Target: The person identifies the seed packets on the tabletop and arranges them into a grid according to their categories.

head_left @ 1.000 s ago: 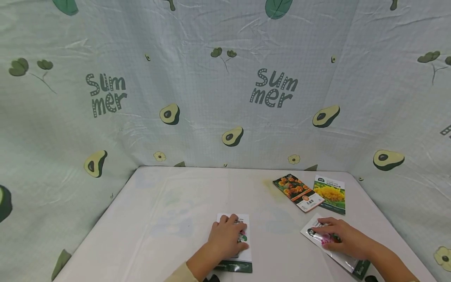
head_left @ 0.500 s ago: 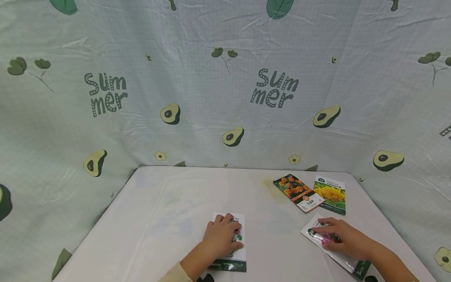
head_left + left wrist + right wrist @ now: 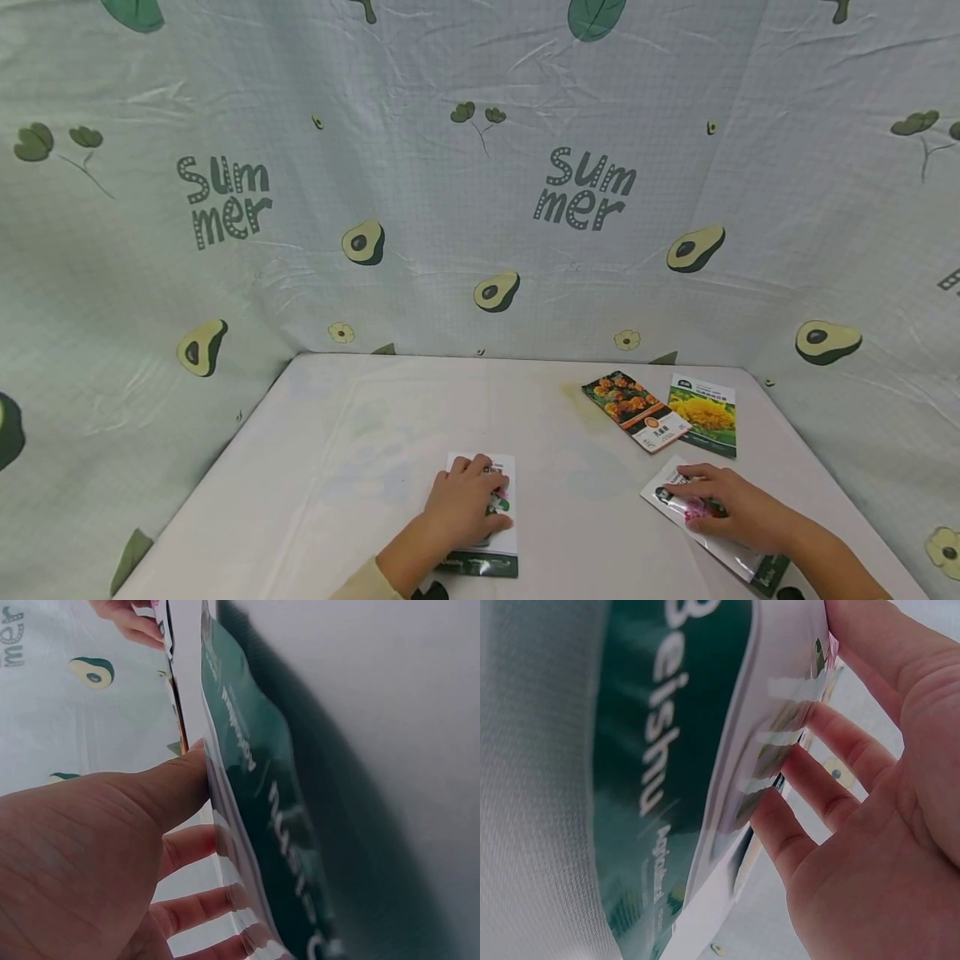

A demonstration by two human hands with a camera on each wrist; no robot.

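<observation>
At the lower centre of the head frame, a white packet (image 3: 504,540) with a dark green lower band, lying on the tabletop (image 3: 352,467) and partly hidden beneath the left hand (image 3: 462,504); fingers spread wide over its face, not wrapped round it. At the lower right, a second white packet (image 3: 726,550), slanted, with pink flowers and a green end, beneath the right hand (image 3: 735,506); likewise loosely spread, resting on the printed face. In the left wrist frame, thumb at the near side and fingers apart along the packet; in the right wrist frame, fingertips against the glossy front.

Right of centre, above the second packet, an orange-flower packet (image 3: 636,408), slanted, with a lower corner appearing to lap over the left side of a yellow-flower packet (image 3: 702,410); both near the second packet's upper corner, crowding that way.

Between the two hands, a stretch of pale tabletop. Left of the left hand, a much broader stretch, out to the slanting left edge. Beside the right forearm (image 3: 828,557), only a narrow strip before the right edge. Along the far edge and both sides, a patterned cloth backdrop (image 3: 420,183), like walls.
</observation>
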